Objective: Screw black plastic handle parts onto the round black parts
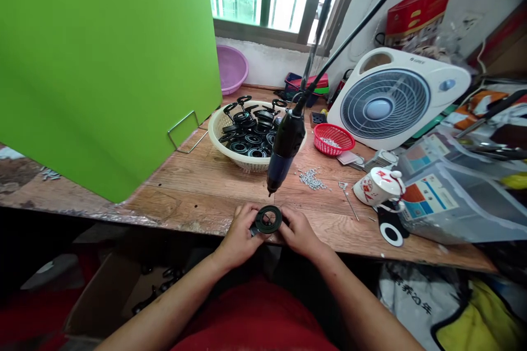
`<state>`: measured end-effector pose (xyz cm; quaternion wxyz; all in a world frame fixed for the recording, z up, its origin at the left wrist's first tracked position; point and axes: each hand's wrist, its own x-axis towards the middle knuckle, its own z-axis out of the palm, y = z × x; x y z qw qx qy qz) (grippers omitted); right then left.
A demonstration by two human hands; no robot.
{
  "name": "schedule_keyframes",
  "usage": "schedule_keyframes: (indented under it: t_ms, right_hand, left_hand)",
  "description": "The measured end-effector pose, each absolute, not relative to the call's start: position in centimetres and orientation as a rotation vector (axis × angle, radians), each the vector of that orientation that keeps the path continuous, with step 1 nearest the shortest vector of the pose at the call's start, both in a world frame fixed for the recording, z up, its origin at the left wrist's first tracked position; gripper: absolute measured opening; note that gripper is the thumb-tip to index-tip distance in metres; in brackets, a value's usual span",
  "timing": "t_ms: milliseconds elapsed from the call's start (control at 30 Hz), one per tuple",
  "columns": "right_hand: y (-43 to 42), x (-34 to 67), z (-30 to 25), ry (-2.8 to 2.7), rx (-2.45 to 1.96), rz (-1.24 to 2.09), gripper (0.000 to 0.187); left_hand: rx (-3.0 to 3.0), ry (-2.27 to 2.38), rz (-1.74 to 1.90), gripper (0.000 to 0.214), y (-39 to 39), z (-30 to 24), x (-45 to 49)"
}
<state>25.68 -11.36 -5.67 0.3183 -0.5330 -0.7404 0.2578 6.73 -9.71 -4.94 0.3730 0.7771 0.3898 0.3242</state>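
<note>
Held between my two hands at the table's front edge is a black ring-shaped part [261, 221] with a round hole. My left hand [242, 235] is closed on its left side, thumb below and fingers behind. On the opposite side, the fingers of my right hand [300, 232] grip the rim. Just above the part hangs a black and blue electric screwdriver [284, 145], its tip pointing down, touched by neither hand. Beyond it a cream plastic basket [218, 145] holds many black round parts [251, 137]. Small silvery screws [312, 179] lie loose on the wooden table [197, 186].
A green panel [102, 66] stands at left. Right of the screwdriver are a red basket [334, 148] with small pieces, a white box fan [382, 98], a lidded mug [379, 186] and clear plastic bins [448, 203]. A cardboard box [107, 296] with black parts sits below the table.
</note>
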Motion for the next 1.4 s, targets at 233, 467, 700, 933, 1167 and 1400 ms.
schedule_keyframes:
  t_ms: [233,467,700,933,1167,1400]
  right_hand:
    - [-11.3,26.3,-5.1,-1.973,-1.249,0.837,0.013]
    - [-10.3,26.6,-4.9,-2.003,-1.257,0.948,0.015]
    - [-9.9,27.0,-4.3,-2.046,-1.243,0.993,0.017]
    - [-9.8,27.4,-4.4,-2.048,-1.219,1.115,0.018]
    - [-9.9,27.6,-4.6,-2.019,-1.205,1.181,0.018]
    - [-10.1,27.8,-4.9,-1.942,-1.183,1.268,0.018]
  left_hand:
    - [1.965,0.982,0.804,0.026,-9.6,-4.8,6.7]
    - [1.963,0.975,0.775,0.029,-9.5,-4.4,6.7]
    - [2.003,0.948,0.788,0.031,-9.5,-4.8,6.5]
    - [2.019,0.915,0.763,0.033,-9.3,-4.5,6.5]
    - [2.034,0.877,0.776,0.028,-9.7,-4.2,6.5]
    - [2.078,0.874,0.779,0.029,-10.2,-4.6,6.5]
